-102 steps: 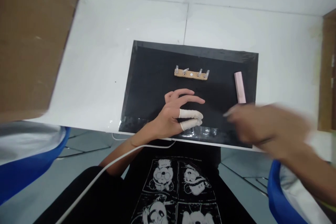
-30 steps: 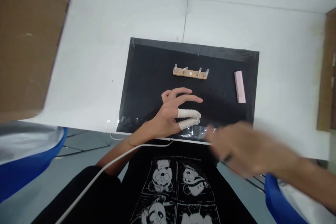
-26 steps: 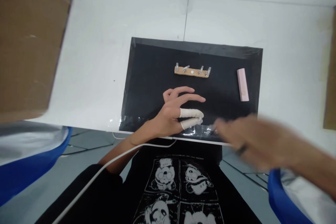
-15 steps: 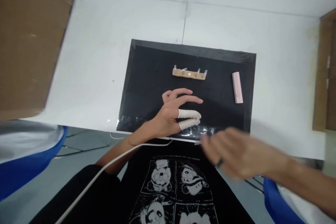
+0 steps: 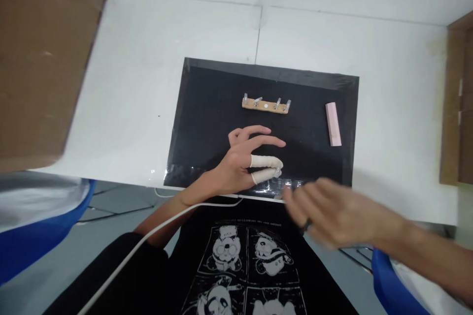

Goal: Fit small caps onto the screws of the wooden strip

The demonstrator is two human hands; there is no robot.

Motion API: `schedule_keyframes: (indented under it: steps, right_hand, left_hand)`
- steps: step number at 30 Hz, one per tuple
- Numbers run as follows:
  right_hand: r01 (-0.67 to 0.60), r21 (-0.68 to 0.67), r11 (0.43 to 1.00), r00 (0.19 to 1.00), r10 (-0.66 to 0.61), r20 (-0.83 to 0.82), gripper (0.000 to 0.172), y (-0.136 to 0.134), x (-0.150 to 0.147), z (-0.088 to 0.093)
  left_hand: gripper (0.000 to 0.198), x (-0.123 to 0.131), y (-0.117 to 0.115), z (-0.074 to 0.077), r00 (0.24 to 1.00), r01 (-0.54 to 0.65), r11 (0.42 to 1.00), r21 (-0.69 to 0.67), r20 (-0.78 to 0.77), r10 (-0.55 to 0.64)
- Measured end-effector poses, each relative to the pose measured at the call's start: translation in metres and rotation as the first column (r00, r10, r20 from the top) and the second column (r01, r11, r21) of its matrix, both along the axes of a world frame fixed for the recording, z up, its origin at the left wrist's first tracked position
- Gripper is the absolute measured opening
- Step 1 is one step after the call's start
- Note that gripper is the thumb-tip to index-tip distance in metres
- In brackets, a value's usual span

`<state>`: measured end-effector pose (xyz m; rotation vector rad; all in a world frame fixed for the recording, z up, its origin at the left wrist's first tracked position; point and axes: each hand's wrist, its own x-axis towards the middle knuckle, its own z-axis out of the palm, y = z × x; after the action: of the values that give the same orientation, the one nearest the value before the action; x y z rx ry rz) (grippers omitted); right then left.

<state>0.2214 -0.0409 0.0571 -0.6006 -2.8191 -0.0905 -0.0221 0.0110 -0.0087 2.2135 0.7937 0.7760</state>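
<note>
My left hand point(image 5: 240, 160) rests over the lower part of the black mat point(image 5: 207, 108). White finger cots point(image 5: 266, 161) cover its thumb and index finger, which pinch a small transparent piece point(image 5: 278, 171); the other fingers reach out to the right. Close by on the right is my right hand point(image 5: 328, 214), curled closed at the mat's front edge and blurred, with a dark ring on one finger. Whatever its fingertips hold is too smeared to name. Beyond my left hand lies a tan strip point(image 5: 261, 105) with several transparent upright pieces on small metal fittings.
A pink bar-shaped block point(image 5: 333, 124) lies on the mat's right side. The white table point(image 5: 136, 74) is bordered by brown boards point(image 5: 44, 59) left and right. A white cable point(image 5: 158, 229) crosses my left forearm. Blue-and-white objects point(image 5: 79, 211) flank my lap.
My right hand stays in nearly the same place, still blurred by motion. My left hand keeps its pinch on the transparent piece. The view has shifted very slightly.
</note>
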Motion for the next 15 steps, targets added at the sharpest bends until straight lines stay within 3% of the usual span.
schedule_keyframes:
  steps: [2, 7, 10, 13, 15]
  right_hand:
    - [-0.041, 0.100, 0.994, 0.999, 0.041, 0.005, 0.024, 0.004, 0.000, 0.002]
    - [0.168, 0.220, 0.961, 0.986, -0.163, -0.043, 0.011, 0.033, 0.019, 0.016]
    - [0.224, 0.242, 0.944, 0.973, -0.203, -0.112, 0.014, 0.036, 0.014, 0.017]
    - [0.069, 0.183, 0.981, 0.992, -0.047, -0.118, 0.031, 0.020, -0.002, 0.009]
    - [-0.004, 0.025, 1.000, 0.996, 0.006, -0.089, 0.031, 0.007, -0.007, 0.002]
  left_hand:
    - [0.009, -0.001, 0.000, 0.000, 1.000, 0.002, 1.000, 0.012, 0.024, -0.002]
    - [0.008, -0.001, 0.001, 0.000, 1.000, 0.012, 1.000, 0.004, 0.011, -0.012]
    - [0.010, -0.001, 0.002, -0.001, 1.000, -0.001, 1.000, -0.004, 0.008, 0.001]
    - [0.010, 0.000, 0.002, -0.001, 1.000, -0.010, 1.000, -0.008, -0.007, 0.010]
    - [0.011, -0.001, 0.003, -0.001, 1.000, -0.010, 1.000, -0.005, -0.009, 0.010]
